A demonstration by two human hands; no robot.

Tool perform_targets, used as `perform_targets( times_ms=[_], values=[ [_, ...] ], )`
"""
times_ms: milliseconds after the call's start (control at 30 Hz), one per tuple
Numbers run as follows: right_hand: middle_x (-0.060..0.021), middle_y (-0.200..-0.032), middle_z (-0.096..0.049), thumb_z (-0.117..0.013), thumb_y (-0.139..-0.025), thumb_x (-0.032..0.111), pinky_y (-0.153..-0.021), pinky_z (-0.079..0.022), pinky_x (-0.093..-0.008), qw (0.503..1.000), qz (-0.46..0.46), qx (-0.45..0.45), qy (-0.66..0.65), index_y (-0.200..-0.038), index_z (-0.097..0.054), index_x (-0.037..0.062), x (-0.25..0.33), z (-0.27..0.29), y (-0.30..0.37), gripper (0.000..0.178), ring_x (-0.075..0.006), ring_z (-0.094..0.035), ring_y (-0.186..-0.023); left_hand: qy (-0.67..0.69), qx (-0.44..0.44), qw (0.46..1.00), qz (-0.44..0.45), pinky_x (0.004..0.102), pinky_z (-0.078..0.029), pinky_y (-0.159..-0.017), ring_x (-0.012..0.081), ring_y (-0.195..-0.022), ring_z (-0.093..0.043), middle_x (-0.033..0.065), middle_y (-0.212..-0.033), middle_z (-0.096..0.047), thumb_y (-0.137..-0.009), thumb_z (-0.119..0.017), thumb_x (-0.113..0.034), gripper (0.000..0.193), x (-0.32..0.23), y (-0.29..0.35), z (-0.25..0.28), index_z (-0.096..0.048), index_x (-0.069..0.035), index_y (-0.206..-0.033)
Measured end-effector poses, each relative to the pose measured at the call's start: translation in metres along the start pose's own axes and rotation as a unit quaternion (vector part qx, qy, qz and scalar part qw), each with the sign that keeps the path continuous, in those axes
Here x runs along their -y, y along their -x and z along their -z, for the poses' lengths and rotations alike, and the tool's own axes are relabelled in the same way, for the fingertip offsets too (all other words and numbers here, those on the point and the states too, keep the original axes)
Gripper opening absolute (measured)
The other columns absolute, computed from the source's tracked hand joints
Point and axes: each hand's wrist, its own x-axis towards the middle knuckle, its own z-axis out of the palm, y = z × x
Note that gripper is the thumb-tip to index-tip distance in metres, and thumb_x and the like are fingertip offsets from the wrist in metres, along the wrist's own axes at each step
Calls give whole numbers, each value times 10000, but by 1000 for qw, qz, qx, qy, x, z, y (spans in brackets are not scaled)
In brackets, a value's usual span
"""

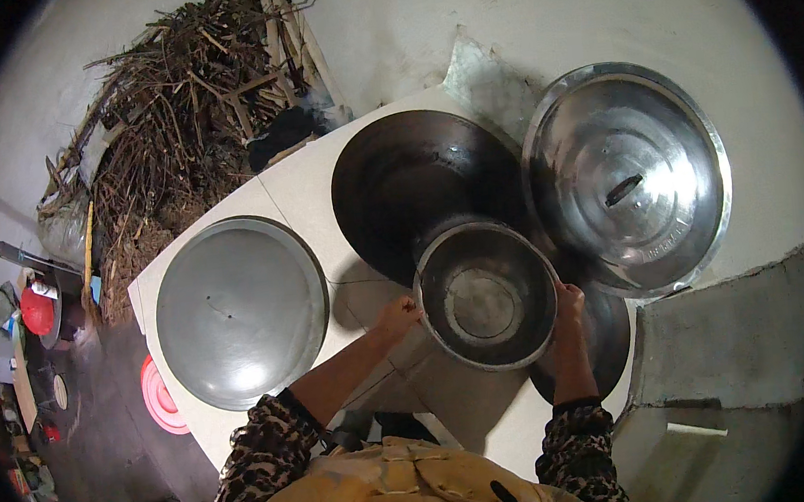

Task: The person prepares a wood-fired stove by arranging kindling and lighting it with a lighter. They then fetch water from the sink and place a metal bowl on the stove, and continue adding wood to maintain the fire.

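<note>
Between my two hands hangs a dark metal basin, gripped by its rim at both sides. My left hand pinches the left rim, and my right hand closes on the right rim. A dull round ring marks the basin's bottom, and I make out no food in it. Behind and partly under it lies a large black wok set into the pale tiled stove top. A second, smaller dark wok shows beneath my right hand, partly covered by the basin and arm.
A big shiny lid with a dark handle leans against the wall at right. Another grey round lid lies flat on the stove's left. Dry firewood is heaped behind. A pink basin sits lower left; a grey ledge stands at right.
</note>
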Motion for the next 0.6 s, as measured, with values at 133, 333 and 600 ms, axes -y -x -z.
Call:
perform_targets(
  times_ms=[133, 333, 600],
  values=[
    [-83, -700, -649, -669, -860, 202, -598, -464, -385, 994, 6, 2, 109, -838, -684, -44, -23, -3, -56, 248, -163, -558, -628, -29, 7, 998, 64, 313, -452, -553, 132, -679, -556, 57, -791, -638, -866, -685, -250, 230, -10, -25, -11, -632, -31, -911],
    [-123, -741, -670, -644, -783, 183, -624, -487, -391, 949, 117, 54, 287, -828, -688, -51, -39, 14, -105, 243, -207, -620, -669, 53, 33, 990, 130, 322, -422, -530, 134, -646, -548, 57, -797, -643, -886, -671, -193, 171, -25, -30, -28, -646, -28, -923],
    [-132, -746, -641, -630, -785, 171, -593, -493, -432, 923, 105, 128, 347, -826, -654, -40, -12, 39, -152, 216, -244, -637, -701, 172, 59, 964, 194, 279, -287, -418, 98, -489, -422, 48, -714, -601, -927, -611, -200, 165, -45, -32, -46, -648, -39, -919]
  ],
)
